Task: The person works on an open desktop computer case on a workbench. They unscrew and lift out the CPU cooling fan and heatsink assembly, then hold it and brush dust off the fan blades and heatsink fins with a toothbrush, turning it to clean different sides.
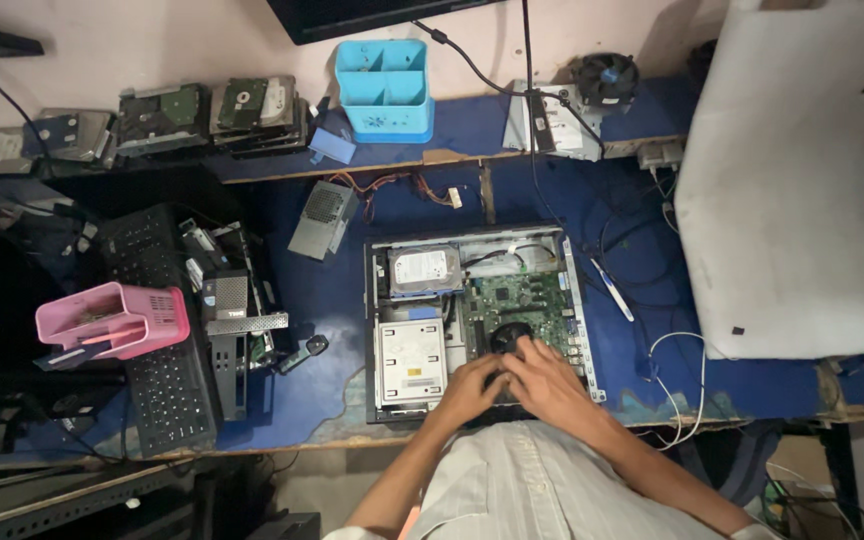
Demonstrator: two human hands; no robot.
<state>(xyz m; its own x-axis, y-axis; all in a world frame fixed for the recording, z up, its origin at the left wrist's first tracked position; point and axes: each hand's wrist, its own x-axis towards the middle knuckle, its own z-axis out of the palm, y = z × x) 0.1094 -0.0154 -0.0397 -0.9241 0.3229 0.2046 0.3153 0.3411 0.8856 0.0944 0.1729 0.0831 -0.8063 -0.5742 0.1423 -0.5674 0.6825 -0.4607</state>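
Both hands are working inside the open computer case (372, 330) on the blue bench (652, 380). The left hand (472, 385) and right hand (544, 378) are pressing together around the black cooler (512, 335) on the green motherboard (522, 300); whether the fingers are actually gripping it cannot be told. Even pressure, clear of the hard drive (424, 268) and cables, would probably serve best.

Case (377, 300): on our bench, before the shelf (472, 130).
Drive (424, 268): in it, rear left.
Board (527, 300): right of the drive.
Keyboard (167, 395): left of the case.
Our hands: left hand (472, 385) and right hand (544, 378) over its front.
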